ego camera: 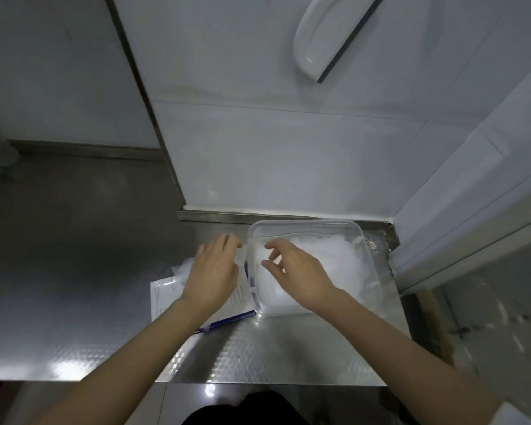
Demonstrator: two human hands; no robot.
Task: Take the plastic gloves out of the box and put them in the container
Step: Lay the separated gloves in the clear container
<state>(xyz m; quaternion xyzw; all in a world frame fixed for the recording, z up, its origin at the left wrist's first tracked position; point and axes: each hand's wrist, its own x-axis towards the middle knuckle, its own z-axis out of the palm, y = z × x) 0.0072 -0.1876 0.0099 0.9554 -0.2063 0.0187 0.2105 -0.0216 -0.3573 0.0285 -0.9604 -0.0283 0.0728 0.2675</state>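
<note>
Clear rectangular plastic container (319, 221): under right hand (301, 271), fingers spread, empty.
White-blue cardboard box (166, 292): just left of container, under left hand (212, 273); grip unclear.

gloves (325, 259) in container (370, 265), box (166, 292) left

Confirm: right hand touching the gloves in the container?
Cannot tell. The head view looks down on the right hand, fingers spread over the gloves in the container; neither contact nor gap shows.
</note>
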